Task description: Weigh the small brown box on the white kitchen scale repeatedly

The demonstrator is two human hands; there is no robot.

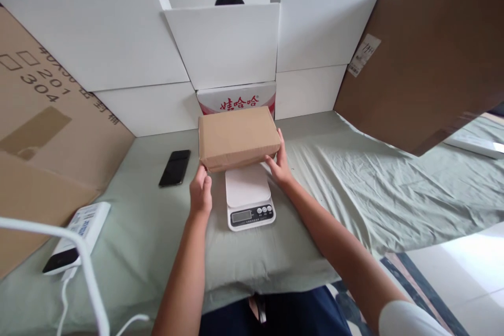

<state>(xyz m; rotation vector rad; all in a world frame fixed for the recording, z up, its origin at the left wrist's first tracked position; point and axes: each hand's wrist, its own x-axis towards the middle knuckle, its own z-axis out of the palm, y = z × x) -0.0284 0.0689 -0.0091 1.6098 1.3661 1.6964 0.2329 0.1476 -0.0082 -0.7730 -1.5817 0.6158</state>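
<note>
at the far left a big cardboard sheet (43,131) leans against the desk (149,231), which wears a pale green cloth, and a power bank (76,239) lies near its front edge with a white cable trailing off. further in, a black phone (175,167) lies flat, just left of the hands. the left hand (200,192) grips the near left corner of the box (238,137), fingers curled under it, thumb on the front face. the box is brown, wrapped in tape, held a little above the scale (249,196) and partly over its rear half; whether it touches the plate cannot be told. its long axis runs left to right, across the person, so each hand takes one short end. the right hand (280,164) clasps the right end, fingers spread up the side. the box lies straight ahead of both hands, with the right hand reaching a bit deeper. behind stand white panels (220,44) and a red-lettered carton (238,98); a brown board (425,58) leans at right.
</note>
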